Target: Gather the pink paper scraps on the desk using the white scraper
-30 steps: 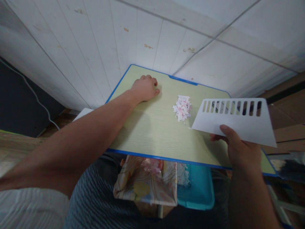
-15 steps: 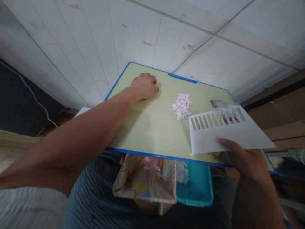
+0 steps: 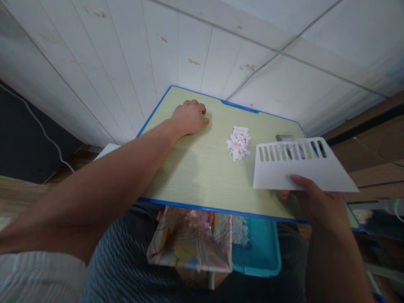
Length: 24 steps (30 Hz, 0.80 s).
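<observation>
A white card (image 3: 273, 174) with a row of rounded slots along its far edge is pinched in my right hand (image 3: 318, 206), thumb on top and fingers underneath. It is held above the right part of the pale yellow board (image 3: 202, 181). On the far left of that board rests my left hand (image 3: 190, 117), fingers loosely curled and thumb apart from them, with nothing visible in it. Between the two hands lies a small heap of white and pinkish paper scraps (image 3: 239, 144). A dark object (image 3: 280, 137), partly blurred out, sits behind the card.
Below the board's near edge are a patterned cloth-lined container (image 3: 189, 254) with pinkish bits and a turquoise tray (image 3: 263, 256) holding white scraps. A white panelled wall (image 3: 183, 38) stands behind the board. A cable (image 3: 252, 75) runs down it.
My right hand has tilted the card, lifting its near edge and moving its left edge slightly right, away from the paper scraps. My left hand stays in place on the board.
</observation>
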Available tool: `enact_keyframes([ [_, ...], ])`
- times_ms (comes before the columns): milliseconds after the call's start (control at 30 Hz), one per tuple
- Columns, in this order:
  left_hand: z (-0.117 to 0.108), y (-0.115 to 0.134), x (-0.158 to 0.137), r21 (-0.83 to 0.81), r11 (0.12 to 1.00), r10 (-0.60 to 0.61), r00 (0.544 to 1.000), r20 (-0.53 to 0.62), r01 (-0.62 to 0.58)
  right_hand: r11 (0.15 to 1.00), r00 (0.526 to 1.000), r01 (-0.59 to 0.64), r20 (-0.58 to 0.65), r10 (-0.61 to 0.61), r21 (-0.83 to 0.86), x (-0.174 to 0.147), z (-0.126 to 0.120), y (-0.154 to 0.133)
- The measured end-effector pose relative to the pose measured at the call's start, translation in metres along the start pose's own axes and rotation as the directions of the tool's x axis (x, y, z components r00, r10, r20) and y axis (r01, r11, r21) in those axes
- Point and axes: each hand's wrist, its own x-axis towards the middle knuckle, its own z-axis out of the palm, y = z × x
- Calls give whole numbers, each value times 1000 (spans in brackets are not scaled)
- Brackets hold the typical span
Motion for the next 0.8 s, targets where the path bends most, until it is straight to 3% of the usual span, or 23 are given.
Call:
enact_keyframes([
  [133,1,-1,-1,18,1000,2,1000,-8,-2,997,991,-63,-116,67,37,20,27,0],
  [367,6,-4,2,35,999,9,1000,-22,-9,1000,999,-6,-53,4,-25,47,41,6],
  [533,12,-8,6,50,999,13,999,-34,-12,999,998,-1,-68,-3,-54,50,36,11],
  [667,17,-13,9,38,999,28,997,-72,-26,998,993,-54,-105,50,-38,29,22,15],
  [800,19,-14,10,22,1000,14,993,-116,-11,996,995,-86,-56,85,-21,2,3,21],
])
